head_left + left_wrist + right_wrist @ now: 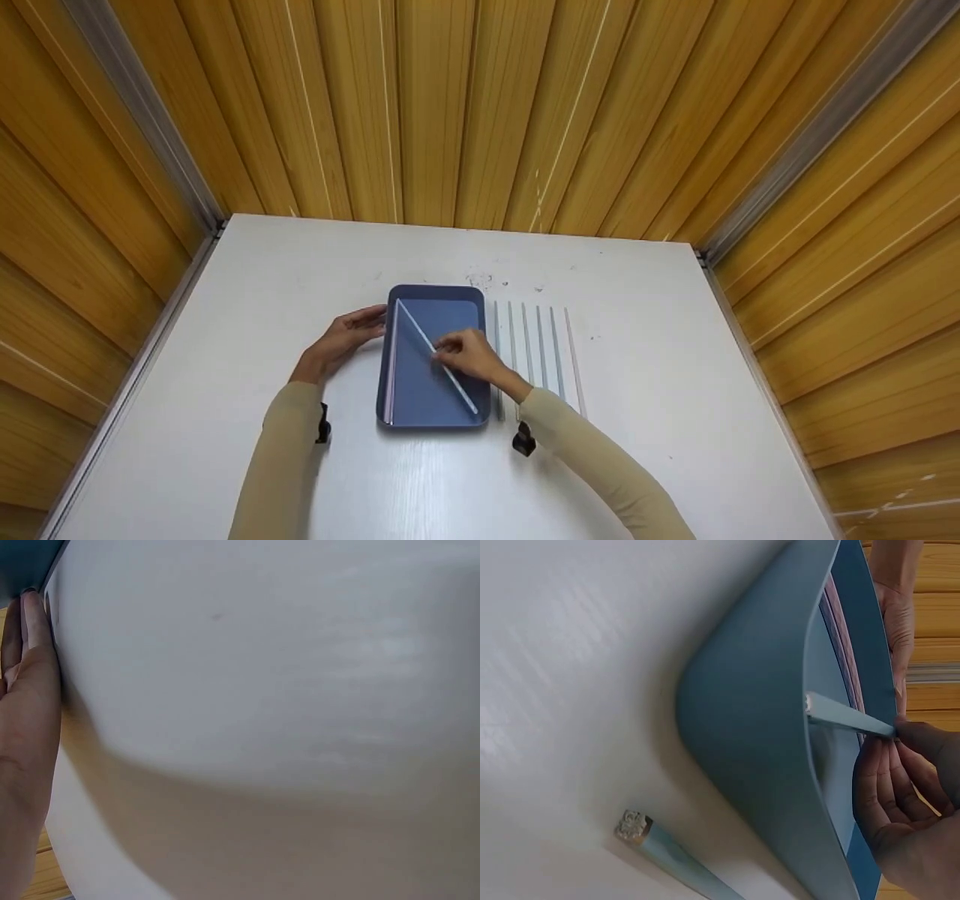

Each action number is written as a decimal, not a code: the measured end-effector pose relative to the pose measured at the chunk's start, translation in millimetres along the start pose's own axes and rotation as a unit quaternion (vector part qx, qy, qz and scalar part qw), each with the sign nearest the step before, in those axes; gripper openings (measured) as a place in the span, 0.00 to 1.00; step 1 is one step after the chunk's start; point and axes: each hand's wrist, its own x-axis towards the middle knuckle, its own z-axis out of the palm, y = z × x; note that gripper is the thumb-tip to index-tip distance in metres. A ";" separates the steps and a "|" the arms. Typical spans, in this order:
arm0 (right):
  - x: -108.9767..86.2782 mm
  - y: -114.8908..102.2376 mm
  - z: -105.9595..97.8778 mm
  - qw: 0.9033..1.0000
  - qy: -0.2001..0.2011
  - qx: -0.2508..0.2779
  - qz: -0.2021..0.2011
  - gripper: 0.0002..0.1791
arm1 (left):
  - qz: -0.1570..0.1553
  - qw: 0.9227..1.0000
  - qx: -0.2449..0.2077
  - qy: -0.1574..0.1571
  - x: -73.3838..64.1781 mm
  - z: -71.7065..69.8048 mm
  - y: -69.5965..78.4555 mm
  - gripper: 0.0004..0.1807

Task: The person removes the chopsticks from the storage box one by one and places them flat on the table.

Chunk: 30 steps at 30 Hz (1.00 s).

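Note:
Between thumb and fingers, my right hand (471, 355) pinches a pale blue chopstick (417, 328) near its middle. The chopstick slants across the blue tray (450, 315), from the far left corner toward the near right. Pinkish chopsticks (391, 375) lie along the tray's left wall; their exact number is hard to tell. My left hand (341, 341) rests with extended fingers against the outside of the tray's left wall. In the left wrist view, the fingertips of the left hand (30, 675) meet the tray's edge.
To the tray's right, several chopsticks (526, 330) lie roughly parallel on the white table (637, 375), partly hidden by my right forearm. One loose chopstick (675, 855) shows a patterned silver end. Wood-look panels (427, 112) enclose the table's back and sides.

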 end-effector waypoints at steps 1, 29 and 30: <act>-0.7 0.7 -1.3 1.000 0.004 -0.002 -0.006 0.10 | 0.000 1.000 0.001 -0.001 0.2 0.0 0.0 0.35; -26.5 7.9 -43.8 0.999 0.045 -0.004 -0.004 0.13 | -0.005 1.000 0.014 -0.009 0.7 -1.6 -0.1 0.35; -27.5 9.2 -45.1 0.999 0.047 -0.002 -0.003 0.13 | -0.004 1.000 0.012 -0.010 0.4 -1.8 -0.1 0.35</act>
